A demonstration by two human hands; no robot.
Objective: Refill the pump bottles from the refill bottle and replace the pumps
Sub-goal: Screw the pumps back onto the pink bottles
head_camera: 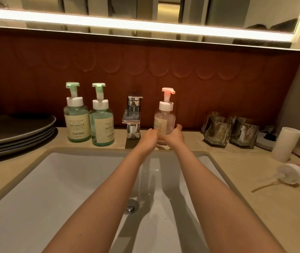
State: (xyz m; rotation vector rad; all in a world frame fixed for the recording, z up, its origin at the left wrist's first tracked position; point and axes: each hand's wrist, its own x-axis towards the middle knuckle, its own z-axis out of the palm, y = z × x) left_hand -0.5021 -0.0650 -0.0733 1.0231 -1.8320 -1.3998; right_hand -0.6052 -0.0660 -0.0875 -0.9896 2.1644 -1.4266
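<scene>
Reaching over the white rectangular sink (72,179), the left hand (150,135) and right hand (175,136) curl round the base of the clear pink pump bottle (164,121), upright near the beige counter (245,179) back edge, just right of the chrome tap (132,121); 2 smoky glasses (217,131) stand well right.

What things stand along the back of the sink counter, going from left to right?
From the left: stack of plates → first green pump bottle → second green pump bottle → faucet → pink pump bottle → first dark glass → second dark glass → white cup.
</scene>
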